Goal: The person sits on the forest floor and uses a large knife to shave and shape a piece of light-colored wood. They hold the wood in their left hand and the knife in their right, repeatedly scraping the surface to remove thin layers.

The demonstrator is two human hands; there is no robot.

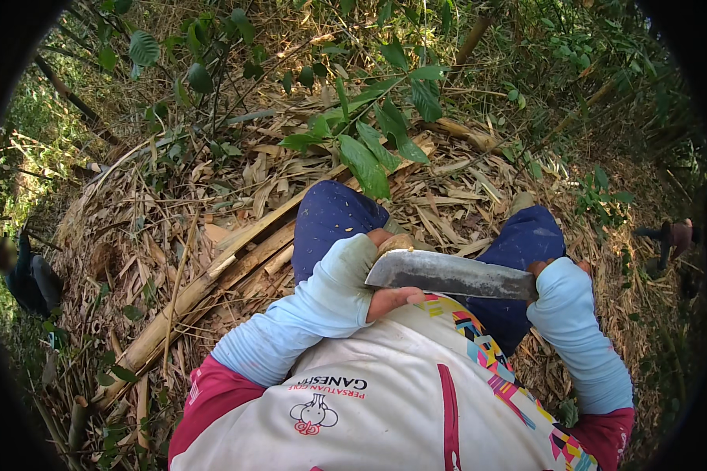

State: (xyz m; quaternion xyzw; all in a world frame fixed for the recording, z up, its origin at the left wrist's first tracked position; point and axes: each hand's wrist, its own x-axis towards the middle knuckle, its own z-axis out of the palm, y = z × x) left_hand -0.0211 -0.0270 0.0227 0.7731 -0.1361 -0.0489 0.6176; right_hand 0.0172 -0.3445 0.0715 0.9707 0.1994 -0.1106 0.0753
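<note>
My right hand [559, 275] is closed at the right end of a machete [452, 275], whose handle is hidden in the grip. The broad grey blade lies crosswise in front of my belly, with its tip pointing left. At that tip, my left hand [361, 271] is curled round a light-brown, rounded piece [399, 242], its thumb stretched out below the blade. The piece's kind is not clear, and part of it is behind the blade and fingers. Pale blue sleeves cover both forearms and much of each hand. Beneath the blade are my bent knees in dark blue trousers [338, 224].
Split bamboo lengths [188, 302] lie slantwise at my left. A leafy green branch [365, 153] hangs just beyond my knees. Dry leaves [267, 177] cover the ground. One person [35, 271] is at the far left, another [673, 238] at the far right.
</note>
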